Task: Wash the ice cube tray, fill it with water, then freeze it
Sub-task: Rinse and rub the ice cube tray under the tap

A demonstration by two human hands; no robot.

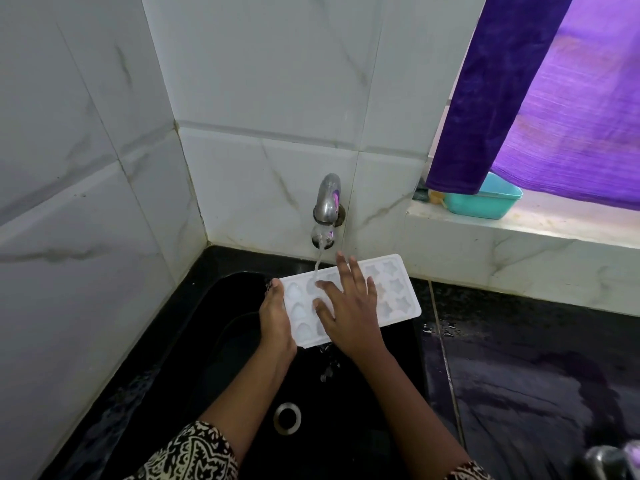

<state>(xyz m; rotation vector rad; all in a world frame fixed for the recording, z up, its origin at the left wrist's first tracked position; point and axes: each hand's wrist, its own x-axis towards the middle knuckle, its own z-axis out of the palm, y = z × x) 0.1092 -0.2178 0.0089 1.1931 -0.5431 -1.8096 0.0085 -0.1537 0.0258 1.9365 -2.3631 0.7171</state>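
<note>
Tray (pixel 398 289) was over the black sink (pixel 207 341), under the running tap (pixel 327 202). Left hand (pixel 275 317) gripped its left end, grip closed on the edge; right hand (pixel 349 306) lay open, fingers spread flat on the cells. Water probably hit near the fingertips, blurred.

A black stone counter (pixel 540 358) runs along the tiled wall, its surface wet and glistening to the right of a black sink (pixel 363 393) set into it. On the pale ledge (pixel 519 226) above the counter sits a teal plastic tub (pixel 485 202), partly behind a purple curtain (pixel 554 109).
</note>
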